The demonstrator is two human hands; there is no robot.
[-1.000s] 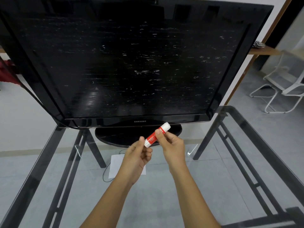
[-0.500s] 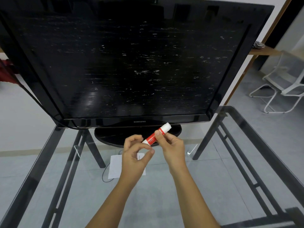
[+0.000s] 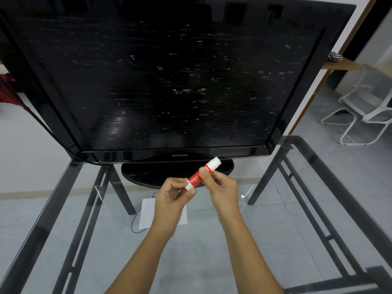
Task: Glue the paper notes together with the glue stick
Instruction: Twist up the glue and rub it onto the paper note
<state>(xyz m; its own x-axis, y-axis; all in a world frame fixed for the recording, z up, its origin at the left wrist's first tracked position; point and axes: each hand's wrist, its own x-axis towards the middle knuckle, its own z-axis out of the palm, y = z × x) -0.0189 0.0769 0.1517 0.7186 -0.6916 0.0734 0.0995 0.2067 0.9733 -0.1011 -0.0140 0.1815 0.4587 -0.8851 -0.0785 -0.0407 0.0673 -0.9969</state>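
A red and white glue stick [image 3: 198, 175] is held tilted above the glass table, its white cap end pointing up and to the right. My right hand [image 3: 222, 187] grips its red middle. My left hand [image 3: 172, 196] pinches the white lower end between thumb and fingers. White paper notes [image 3: 146, 213] lie flat on the glass table [image 3: 265, 230] under my left hand, which hides part of them.
A large black television [image 3: 161, 81] on an oval base [image 3: 148, 172] stands at the far side of the table, just behind my hands. A thin black cable [image 3: 133, 223] loops beside the paper. White chairs [image 3: 360, 115] stand on the floor at the right.
My left hand let go of the stick's lower end, spread its fingers, then closed on that end again. My right hand and the stick stayed nearly still.
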